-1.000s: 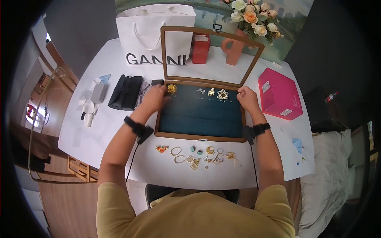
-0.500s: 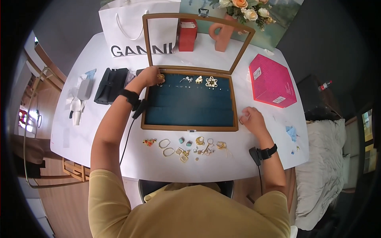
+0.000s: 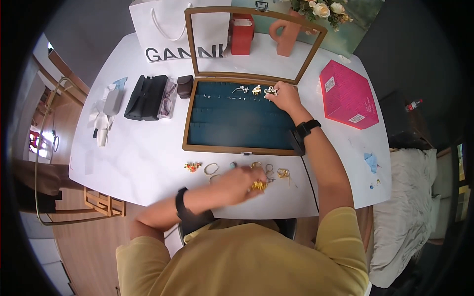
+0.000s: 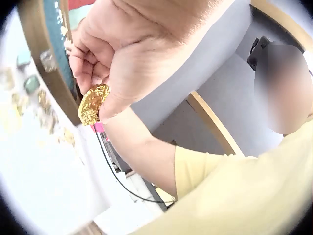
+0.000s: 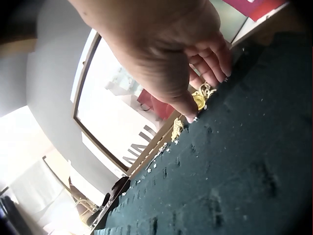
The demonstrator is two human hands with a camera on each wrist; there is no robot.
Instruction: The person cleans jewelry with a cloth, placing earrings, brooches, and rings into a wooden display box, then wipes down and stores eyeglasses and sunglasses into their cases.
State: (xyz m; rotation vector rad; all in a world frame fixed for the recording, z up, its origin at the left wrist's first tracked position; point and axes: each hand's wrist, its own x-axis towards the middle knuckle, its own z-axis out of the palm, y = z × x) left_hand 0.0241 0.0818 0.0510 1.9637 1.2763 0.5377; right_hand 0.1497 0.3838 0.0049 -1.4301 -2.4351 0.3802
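Note:
The left hand [image 3: 236, 186] pinches a round gold ornament [image 3: 258, 185] over the jewellery on the table; in the left wrist view the thumb and fingers grip this crinkled gold piece [image 4: 92, 105]. At the back right of the open wooden case [image 3: 217, 147], the right hand [image 3: 287, 97] has its thumb and fingers around a pearly flower brooch [image 3: 271, 91]. The right wrist view shows that brooch [image 5: 201, 97] between thumb and fingers, against the dark green lining [image 5: 234, 147]. A gold brooch [image 3: 256, 90] and a silver one [image 3: 241, 89] lie left of it.
Coral earrings [image 3: 193, 166], a hoop [image 3: 211, 169] and a gold bow piece [image 3: 283, 173] lie before the case. Left stand a black case [image 3: 145, 97], bagged glasses [image 3: 168, 101] and a brown box [image 3: 185, 87]. A pink box [image 3: 348, 96] is right, a white bag [image 3: 173, 29] behind.
The left hand has taken the gold ornament out of the case's back left corner and moved toward the front. The right hand has moved from the case's right side to the flower brooch.

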